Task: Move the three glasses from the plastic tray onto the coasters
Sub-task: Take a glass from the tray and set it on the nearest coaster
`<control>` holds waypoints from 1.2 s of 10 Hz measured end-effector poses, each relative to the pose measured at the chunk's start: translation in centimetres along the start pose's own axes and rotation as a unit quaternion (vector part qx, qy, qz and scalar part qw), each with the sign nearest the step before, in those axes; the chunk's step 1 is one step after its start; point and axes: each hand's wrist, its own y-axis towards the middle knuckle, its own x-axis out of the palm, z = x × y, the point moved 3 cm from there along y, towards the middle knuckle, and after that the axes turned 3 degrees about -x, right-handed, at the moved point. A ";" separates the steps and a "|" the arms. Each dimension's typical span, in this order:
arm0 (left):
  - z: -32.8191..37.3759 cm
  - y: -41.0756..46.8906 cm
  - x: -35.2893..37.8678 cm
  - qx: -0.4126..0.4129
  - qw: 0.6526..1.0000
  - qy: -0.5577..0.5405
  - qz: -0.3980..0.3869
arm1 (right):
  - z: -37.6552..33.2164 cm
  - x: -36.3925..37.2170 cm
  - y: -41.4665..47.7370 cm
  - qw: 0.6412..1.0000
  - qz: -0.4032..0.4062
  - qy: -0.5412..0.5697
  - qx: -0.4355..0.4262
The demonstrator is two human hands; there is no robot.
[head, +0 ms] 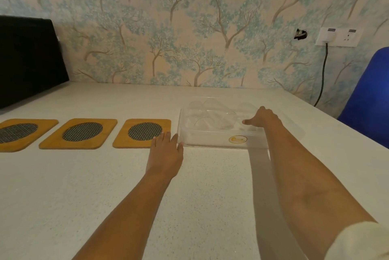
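A clear plastic tray (210, 141) with a gold sticker stands on the white table at centre right. Clear glasses lie inside it: one in the middle (221, 119), one at the back left (196, 108), one at the back right (245, 105); their outlines are faint. My right hand (264, 118) reaches into the tray's right side, thumb stretched left, fingers hidden behind the hand. My left hand (166, 146) lies flat on the table by the tray's front left corner. Three wooden coasters with mesh centres lie in a row to the left: right (145, 131), middle (82, 132), left (19, 133).
A black padded object (27, 59) stands at the table's far left against the wallpapered wall. A blue chair (368, 95) is beyond the right table edge. A wall socket (336, 37) with a black cable hangs behind the tray's right.
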 end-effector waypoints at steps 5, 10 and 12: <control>0.1 -0.1 0.0 -0.006 1.000 -0.007 -0.005 | 0.6 -0.4 0.1 0.996 0.053 0.067 -0.004; 0.4 -0.6 -0.9 0.034 0.997 -0.037 0.055 | -5.5 -4.0 -8.0 0.933 0.196 0.219 -0.208; 0.5 -1.4 -2.7 0.073 0.979 -0.141 0.128 | -9.0 -3.1 -12.0 0.907 0.204 0.235 -0.283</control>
